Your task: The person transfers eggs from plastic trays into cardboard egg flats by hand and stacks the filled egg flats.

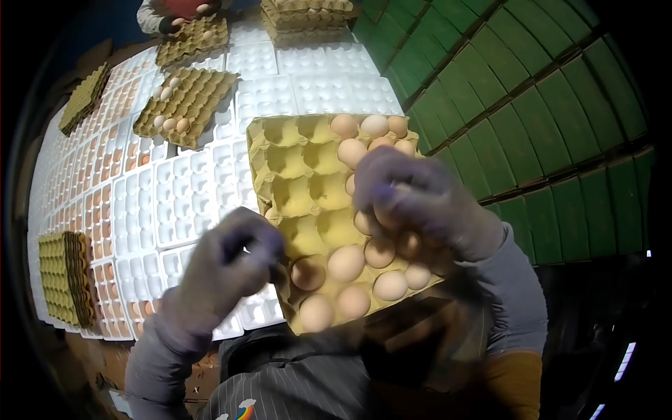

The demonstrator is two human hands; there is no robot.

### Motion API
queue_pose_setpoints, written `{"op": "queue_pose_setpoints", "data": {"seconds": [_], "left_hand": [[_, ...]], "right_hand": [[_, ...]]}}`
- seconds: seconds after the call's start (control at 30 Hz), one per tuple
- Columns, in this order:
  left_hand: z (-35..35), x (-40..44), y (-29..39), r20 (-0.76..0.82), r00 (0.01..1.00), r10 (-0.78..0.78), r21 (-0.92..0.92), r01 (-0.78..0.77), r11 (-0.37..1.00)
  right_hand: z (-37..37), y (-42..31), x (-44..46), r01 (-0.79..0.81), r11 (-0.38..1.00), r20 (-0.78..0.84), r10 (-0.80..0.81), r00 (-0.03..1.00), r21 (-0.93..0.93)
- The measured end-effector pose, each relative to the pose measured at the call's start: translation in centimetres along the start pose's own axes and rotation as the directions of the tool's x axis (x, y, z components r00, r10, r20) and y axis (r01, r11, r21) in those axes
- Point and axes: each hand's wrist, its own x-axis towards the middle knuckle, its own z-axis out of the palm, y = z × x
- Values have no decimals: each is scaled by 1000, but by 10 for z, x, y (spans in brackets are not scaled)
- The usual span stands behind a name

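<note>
A yellow cardboard egg tray lies in front of me, with brown and pale eggs in its right columns and near rows; several cups at its upper left show bare. My gloved left hand is at the tray's left edge, its fingers curled and a little blurred. What it holds, if anything, is hidden. Over the eggs on the tray's right side is my gloved right hand, fingers bent downward. It covers some eggs, and I cannot make out what is in its grasp.
White plastic egg trays cover the table, some with brown eggs at the left. Cardboard tray stacks stand near left and at the back. Another cardboard tray holds several eggs. Green boxes line the right. A person's sleeve shows behind.
</note>
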Motion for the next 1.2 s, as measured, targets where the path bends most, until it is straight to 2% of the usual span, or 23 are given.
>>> {"op": "queue_pose_setpoints", "data": {"seconds": [0.03,0.07,0.13,0.17,0.2,0.3,0.37,0.4,0.47,0.5,0.53,0.57,0.67,0.73,0.77,0.83,0.93,1.0,1.03,1.1,1.13,1.17,1.2], "left_hand": [[20,-1,-2,55,980,192,506,-193,841],[34,-6,-1,101,959,264,786,-240,570],[48,-4,-16,102,949,300,917,-206,342],[48,-4,-16,105,948,299,922,-205,329],[46,-4,-16,96,949,302,896,-214,388],[32,-10,-12,11,965,261,694,-195,693],[23,-20,1,-56,998,-22,175,31,984],[20,-24,5,-6,976,-217,-213,211,954],[28,-34,-7,-33,999,-12,-87,9,996],[35,-39,-8,0,977,212,359,-197,912],[45,-42,-8,133,910,393,713,-364,600],[65,-47,-3,122,923,365,865,-279,418],[84,-55,-30,138,938,317,987,-105,-118],[83,-55,-36,117,921,372,993,-95,-77],[82,-56,-38,98,914,395,995,-83,-56],[75,-56,-36,43,896,441,975,-135,178],[62,-61,-50,-57,873,484,880,-185,437],[61,-64,-62,-124,836,535,794,-240,558],[60,-71,-57,-193,896,400,664,-181,725],[44,-80,-70,-270,950,159,156,-120,981],[34,-85,-71,-245,969,-27,-217,-28,976],[8,-93,-91,-57,994,-92,-299,71,952],[6,-102,-94,-74,988,-132,-517,75,853]], "right_hand": [[4,-2,3,103,886,150,-38,988,-452],[8,-3,7,247,573,297,-7,955,-782],[30,19,4,447,126,429,-145,891,-886],[26,21,2,475,157,459,-131,879,-866],[21,15,2,499,189,485,-116,867,-846],[0,15,-3,174,689,222,-19,975,-703],[-4,24,-8,244,617,208,-131,969,-748],[0,29,-12,271,585,197,-188,962,-765],[15,37,-11,346,329,298,-190,936,-879],[23,37,-9,359,220,330,-156,931,-907],[27,36,-9,366,104,354,-119,928,-925],[25,34,-8,421,109,400,-175,900,-900],[6,14,-10,282,493,297,-50,953,-823],[-12,14,-23,16,954,178,40,983,-300],[-16,8,-32,-126,990,132,116,984,66],[-12,18,-47,-7,948,150,-43,988,319],[6,39,-43,469,820,345,-358,867,-328],[37,40,-53,425,256,334,-331,882,-868],[49,51,-53,374,94,322,-342,883,-923],[56,50,-56,352,86,314,-296,902,-932],[56,46,-56,345,78,312,-276,909,-935],[52,43,-57,364,220,274,-354,894,-905],[49,37,-58,393,356,230,-421,877,-848]]}}
